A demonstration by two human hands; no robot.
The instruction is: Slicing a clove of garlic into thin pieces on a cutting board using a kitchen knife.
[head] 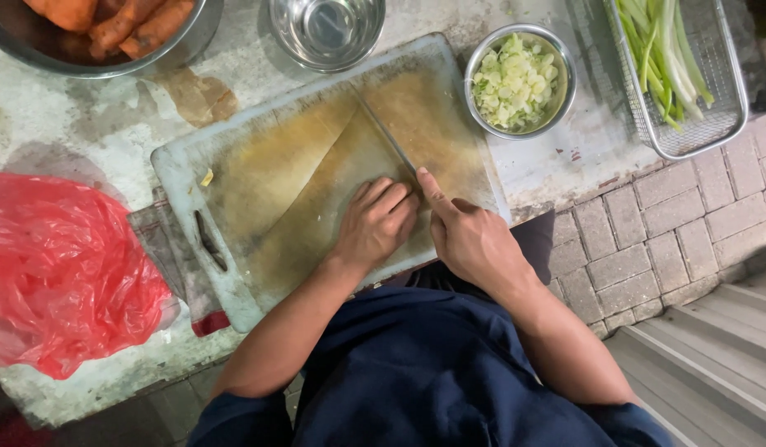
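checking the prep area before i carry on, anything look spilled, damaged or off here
A brownish liquid stain has spread on the counter just above the cutting board. The board itself is heavily discoloured, yellow-brown across its middle. A small pale scrap lies stray near its left side. Nothing looks tipped over.

Our left hand (374, 223) hides whatever we press beneath it; our right hand (465, 236) covers the knife (383, 128) handle.

Probably an outdoor cooking spot: cutting board (316, 174), bowl of chopped greens (519, 80), brick paving (672, 223)
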